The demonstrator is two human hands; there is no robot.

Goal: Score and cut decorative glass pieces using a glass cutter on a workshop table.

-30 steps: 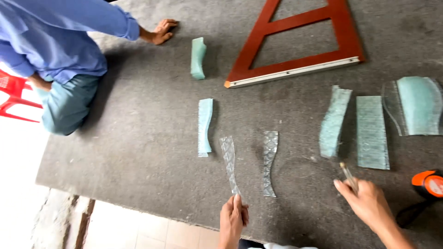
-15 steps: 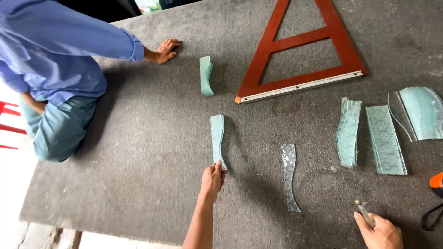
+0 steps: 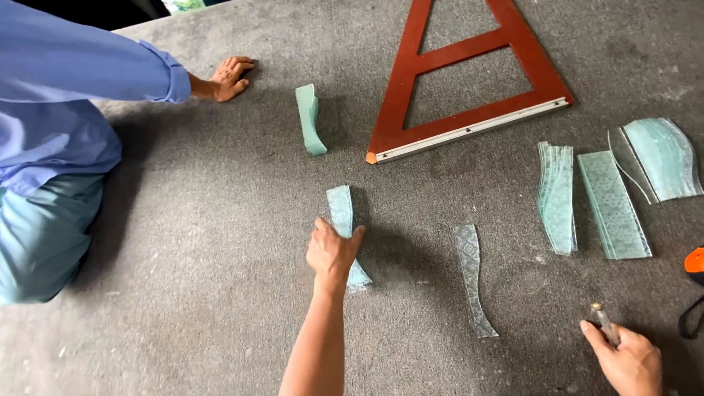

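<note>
My left hand (image 3: 331, 251) lies over the middle of a wavy stack of pale green glass pieces (image 3: 342, 207) on the grey felt table (image 3: 183, 242), fingers wrapped on it. My right hand (image 3: 629, 359) sits at the lower right and grips a small glass cutter (image 3: 603, 321), its tip pointing away from me. A single curved patterned glass strip (image 3: 473, 279) lies flat between the two hands, touched by neither.
Another wavy glass stack (image 3: 310, 119) lies farther back. A red-brown triangular wooden frame (image 3: 469, 73) rests at the top. More glass stacks (image 3: 557, 196), (image 3: 612, 204), (image 3: 664, 158) lie right. A person in a blue shirt (image 3: 66, 95) kneels left, hand (image 3: 226, 77) on the table. An orange object (image 3: 695, 260) sits at the right edge.
My left hand moved from the near edge up to the wavy glass stack and closed over it. One of two loose strips is gone from the table. The view shifted left.
</note>
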